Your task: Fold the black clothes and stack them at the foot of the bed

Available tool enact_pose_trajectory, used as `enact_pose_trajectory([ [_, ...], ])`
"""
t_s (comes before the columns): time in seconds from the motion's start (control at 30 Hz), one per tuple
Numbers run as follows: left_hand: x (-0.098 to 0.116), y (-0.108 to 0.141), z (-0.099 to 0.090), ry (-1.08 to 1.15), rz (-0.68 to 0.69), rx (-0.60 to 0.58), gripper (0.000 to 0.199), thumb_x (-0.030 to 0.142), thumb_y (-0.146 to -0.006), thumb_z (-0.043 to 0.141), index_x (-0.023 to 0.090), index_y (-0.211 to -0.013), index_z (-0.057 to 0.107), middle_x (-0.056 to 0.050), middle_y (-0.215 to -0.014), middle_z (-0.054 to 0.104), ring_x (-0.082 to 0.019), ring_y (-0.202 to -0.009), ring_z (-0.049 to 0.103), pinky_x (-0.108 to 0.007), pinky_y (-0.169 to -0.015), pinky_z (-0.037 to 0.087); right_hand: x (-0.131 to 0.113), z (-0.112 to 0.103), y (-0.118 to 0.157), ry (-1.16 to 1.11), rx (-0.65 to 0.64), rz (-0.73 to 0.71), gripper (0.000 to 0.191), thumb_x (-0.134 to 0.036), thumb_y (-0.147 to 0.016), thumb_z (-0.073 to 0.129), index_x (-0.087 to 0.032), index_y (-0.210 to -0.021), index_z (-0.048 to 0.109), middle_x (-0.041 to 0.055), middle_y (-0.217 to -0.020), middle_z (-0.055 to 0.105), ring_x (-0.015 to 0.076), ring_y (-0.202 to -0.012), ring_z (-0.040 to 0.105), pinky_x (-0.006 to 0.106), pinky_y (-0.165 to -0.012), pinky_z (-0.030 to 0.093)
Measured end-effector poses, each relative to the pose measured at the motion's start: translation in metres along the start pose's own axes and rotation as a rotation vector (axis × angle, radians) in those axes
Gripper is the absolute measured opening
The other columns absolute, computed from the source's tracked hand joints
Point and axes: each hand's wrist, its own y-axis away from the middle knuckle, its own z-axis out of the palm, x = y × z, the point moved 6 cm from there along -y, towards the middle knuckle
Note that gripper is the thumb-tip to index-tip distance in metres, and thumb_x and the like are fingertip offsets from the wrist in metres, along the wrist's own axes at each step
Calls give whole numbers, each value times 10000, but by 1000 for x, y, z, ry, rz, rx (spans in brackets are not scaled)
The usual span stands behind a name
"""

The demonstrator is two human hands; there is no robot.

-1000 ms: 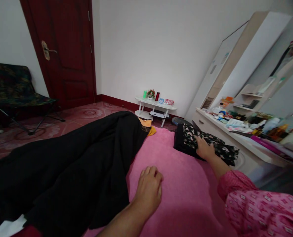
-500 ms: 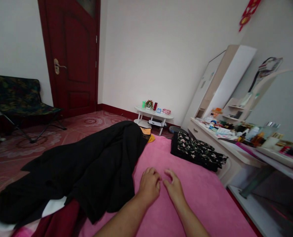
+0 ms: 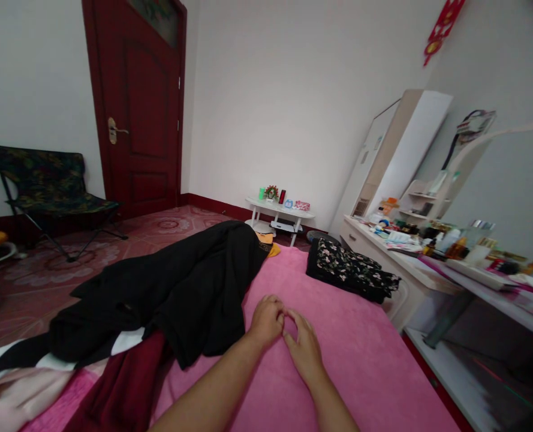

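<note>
Both hands are over the pink bed cover (image 3: 360, 360), with their fingertips meeting or nearly so. My left hand (image 3: 267, 319) has its fingers bent and curled inward; whether anything small is under them is hidden. My right hand (image 3: 303, 346) curves with thumb and fingers apart, and nothing shows between them. A black garment (image 3: 203, 282) lies spread out to the left of my left hand. Beyond my right hand rests a folded black floral cloth (image 3: 351, 270). Yellow-orange cloth (image 3: 266, 241) shows at the far end of the black garment.
Dark red cloth (image 3: 125, 384) lies at the lower left. A cluttered dressing table (image 3: 416, 270) runs along the right side. A small white table (image 3: 277, 207) stands by the far wall. On the left are a camouflage chair (image 3: 54, 183) and a red door (image 3: 147, 120).
My hands have come together, the right one moving left to the left one. The camera view has shifted a little to the left.
</note>
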Motion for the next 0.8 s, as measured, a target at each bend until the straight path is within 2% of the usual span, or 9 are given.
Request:
enact_pose_trajectory([
  [0.23, -3, -2, 1, -7, -7, 21, 199, 82, -725, 514, 201, -766, 668, -41, -884, 601, -197, -914, 527, -309, -825, 407, 7, 0, -4, -61, -5, -7, 466, -200, -733, 500, -152, -1185, 601, 100, -1236, 600, 250, -1186, 514, 411, -1056, 369],
  [0.8, -3, -3, 1, -13, -28, 19, 184, 86, -726, 528, 201, -752, 670, -35, -888, 616, -190, -915, 535, -299, -817, 418, 7, 0, -7, -49, -20, 20, 444, -179, -728, 482, -185, -1154, 606, 66, -1192, 618, 219, -1140, 532, 361, -1019, 394],
])
